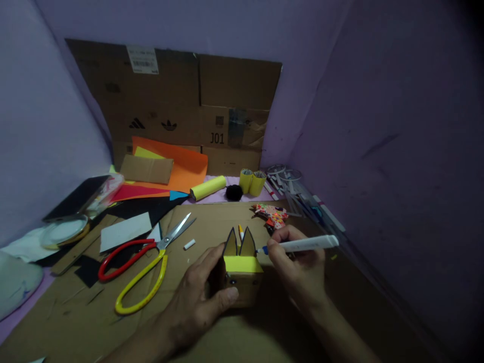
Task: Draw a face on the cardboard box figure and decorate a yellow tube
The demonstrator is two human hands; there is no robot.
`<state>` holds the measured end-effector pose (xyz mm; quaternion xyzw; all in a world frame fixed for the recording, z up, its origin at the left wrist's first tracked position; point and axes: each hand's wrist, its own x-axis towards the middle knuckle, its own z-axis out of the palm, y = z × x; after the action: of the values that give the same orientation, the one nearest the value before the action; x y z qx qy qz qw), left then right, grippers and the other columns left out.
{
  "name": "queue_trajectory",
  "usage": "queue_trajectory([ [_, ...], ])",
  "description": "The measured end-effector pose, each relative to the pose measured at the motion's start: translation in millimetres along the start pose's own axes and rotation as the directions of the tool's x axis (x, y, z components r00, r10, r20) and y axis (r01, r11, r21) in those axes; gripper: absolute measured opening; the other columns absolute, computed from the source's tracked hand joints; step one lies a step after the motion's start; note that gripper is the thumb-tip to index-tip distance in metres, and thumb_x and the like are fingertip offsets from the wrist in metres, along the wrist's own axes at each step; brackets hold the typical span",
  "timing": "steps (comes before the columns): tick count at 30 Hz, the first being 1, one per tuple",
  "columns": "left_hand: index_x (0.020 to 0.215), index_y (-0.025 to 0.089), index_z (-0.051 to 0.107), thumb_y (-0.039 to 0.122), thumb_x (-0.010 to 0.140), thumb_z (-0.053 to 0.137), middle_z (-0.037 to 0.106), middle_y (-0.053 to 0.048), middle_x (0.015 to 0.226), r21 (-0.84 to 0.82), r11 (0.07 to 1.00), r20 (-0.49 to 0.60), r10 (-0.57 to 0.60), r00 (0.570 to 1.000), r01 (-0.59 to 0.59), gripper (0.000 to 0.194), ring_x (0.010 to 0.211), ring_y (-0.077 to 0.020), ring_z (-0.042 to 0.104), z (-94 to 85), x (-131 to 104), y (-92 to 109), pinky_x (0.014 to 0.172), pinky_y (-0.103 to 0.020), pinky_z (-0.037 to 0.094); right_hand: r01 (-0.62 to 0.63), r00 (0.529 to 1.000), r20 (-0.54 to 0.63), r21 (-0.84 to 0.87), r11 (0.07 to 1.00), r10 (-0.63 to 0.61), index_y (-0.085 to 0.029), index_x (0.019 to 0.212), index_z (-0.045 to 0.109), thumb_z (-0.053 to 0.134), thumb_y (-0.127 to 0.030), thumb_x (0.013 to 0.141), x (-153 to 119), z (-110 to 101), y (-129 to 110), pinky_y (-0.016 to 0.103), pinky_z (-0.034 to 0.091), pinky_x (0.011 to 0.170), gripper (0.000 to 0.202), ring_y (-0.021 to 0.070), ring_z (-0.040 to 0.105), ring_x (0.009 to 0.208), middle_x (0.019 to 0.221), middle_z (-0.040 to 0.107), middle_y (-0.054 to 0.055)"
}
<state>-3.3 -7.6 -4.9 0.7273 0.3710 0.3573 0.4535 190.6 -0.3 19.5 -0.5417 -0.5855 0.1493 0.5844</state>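
Observation:
A small cardboard box point(244, 290) with a yellow top strip stands on the cardboard sheet, near the middle. Two pointed, dark-edged cardboard ears point(247, 244) rise from its back. My left hand point(204, 292) grips the box from the left, thumb across its front. In my right hand point(298, 267) is a white marker point(308, 244), its blue tip pointing left, close to the right ear; whether it touches cannot be made out. Left of the box lie open scissors point(162, 244) with red and yellow handles. A small white cap point(189, 244) lies between scissors and box.
Behind stand yellow rolls point(257, 183), a lying yellow tube point(207, 188) and a black fuzzy ball point(234, 192). Patterned scraps point(273, 214) lie behind my right hand. Orange paper point(189, 166) leans on a big cardboard panel point(174, 91). Pens line the right wall.

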Motion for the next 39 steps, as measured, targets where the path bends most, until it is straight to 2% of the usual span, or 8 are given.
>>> queue_trajectory([
  [5,0.129,0.027,0.052,0.035,0.082,0.064,0.061,-0.003,0.121,0.02,1.0,-0.01,0.012,1.0,-0.012,0.049,0.113,-0.0268,0.056,-1.2,0.4,0.6,0.095,-0.035,0.044,-0.033,0.999,0.028,-0.008,0.999,0.033,-0.021,0.054,0.051,0.054,-0.019,0.068,-1.6,-0.1,4.2,0.02,0.031,0.039,0.015,0.0094,0.043,0.04,0.044,0.046,-0.007],
  [12,0.13,0.022,0.05,0.036,0.081,0.063,0.06,-0.007,0.124,0.016,1.0,-0.017,-0.019,1.0,0.019,0.052,0.113,-0.0288,0.055,0.4,0.2,-0.1,0.098,-0.04,0.044,-0.092,0.994,0.054,-0.036,0.995,0.094,-0.021,0.053,0.049,0.054,-0.021,0.066,-0.4,-1.2,5.5,0.021,0.03,0.04,0.014,0.0099,0.041,0.041,0.044,0.044,-0.006],
  [15,0.13,0.022,0.051,0.036,0.081,0.063,0.059,-0.007,0.126,0.006,1.0,0.001,-0.018,1.0,0.018,0.052,0.114,-0.0291,0.055,0.3,0.5,-0.7,0.098,-0.04,0.044,-0.082,0.997,0.013,-0.018,0.996,0.082,-0.021,0.053,0.05,0.056,-0.023,0.069,2.4,-5.4,3.9,0.021,0.03,0.041,0.017,0.01,0.041,0.042,0.044,0.043,-0.007],
  [18,0.134,0.022,0.048,0.038,0.082,0.063,0.058,-0.008,0.128,0.008,1.0,-0.01,-0.028,1.0,0.028,0.056,0.117,-0.0298,0.054,0.4,-0.4,-3.0,0.1,-0.04,0.043,-0.09,0.993,-0.074,0.021,0.996,0.091,-0.02,0.064,0.058,0.059,-0.029,0.078,1.9,-9.1,4.6,0.021,0.033,0.044,0.017,0.0106,0.044,0.046,0.05,0.049,-0.006],
  [22,0.134,0.023,0.048,0.039,0.082,0.064,0.057,-0.007,0.131,0.017,0.999,-0.018,-0.035,0.999,0.035,0.056,0.121,-0.0304,0.052,0.5,-2.3,-4.2,0.103,-0.041,0.04,-0.025,0.999,-0.038,0.071,0.997,0.028,-0.022,0.077,0.064,0.062,-0.032,0.084,-2.6,-8.8,7.5,0.022,0.04,0.05,0.012,0.0121,0.053,0.054,0.061,0.06,-0.004],
  [26,0.132,0.026,0.05,0.036,0.082,0.064,0.059,-0.005,0.13,0.02,1.0,-0.009,-0.016,1.0,0.016,0.053,0.121,-0.0286,0.052,-0.7,-1.1,-0.1,0.103,-0.039,0.041,0.05,0.999,0.012,0.05,0.998,-0.051,-0.024,0.079,0.066,0.064,-0.028,0.085,-3.8,-5.8,7.5,0.021,0.042,0.052,0.007,0.0118,0.057,0.056,0.065,0.064,-0.004],
  [30,0.132,0.025,0.05,0.036,0.082,0.064,0.058,-0.006,0.131,0.026,1.0,0.0,-0.012,1.0,0.012,0.053,0.119,-0.029,0.053,-1.4,0.4,1.8,0.101,-0.039,0.042,0.101,0.995,0.011,0.033,0.994,-0.101,-0.024,0.081,0.067,0.064,-0.025,0.084,-2.2,-4.2,6.9,0.022,0.043,0.053,0.005,0.012,0.059,0.059,0.068,0.066,-0.004],
  [39,0.131,0.023,0.051,0.037,0.081,0.063,0.059,-0.008,0.128,0.012,1.0,-0.013,-0.017,1.0,0.017,0.053,0.116,-0.0296,0.055,-0.2,0.5,4.1,0.099,-0.039,0.043,0.075,0.997,0.011,-0.018,0.997,-0.074,-0.023,0.078,0.067,0.063,-0.027,0.085,-3.7,-4.5,5.6,0.025,0.044,0.053,0.009,0.0138,0.059,0.058,0.066,0.067,-0.002],
])
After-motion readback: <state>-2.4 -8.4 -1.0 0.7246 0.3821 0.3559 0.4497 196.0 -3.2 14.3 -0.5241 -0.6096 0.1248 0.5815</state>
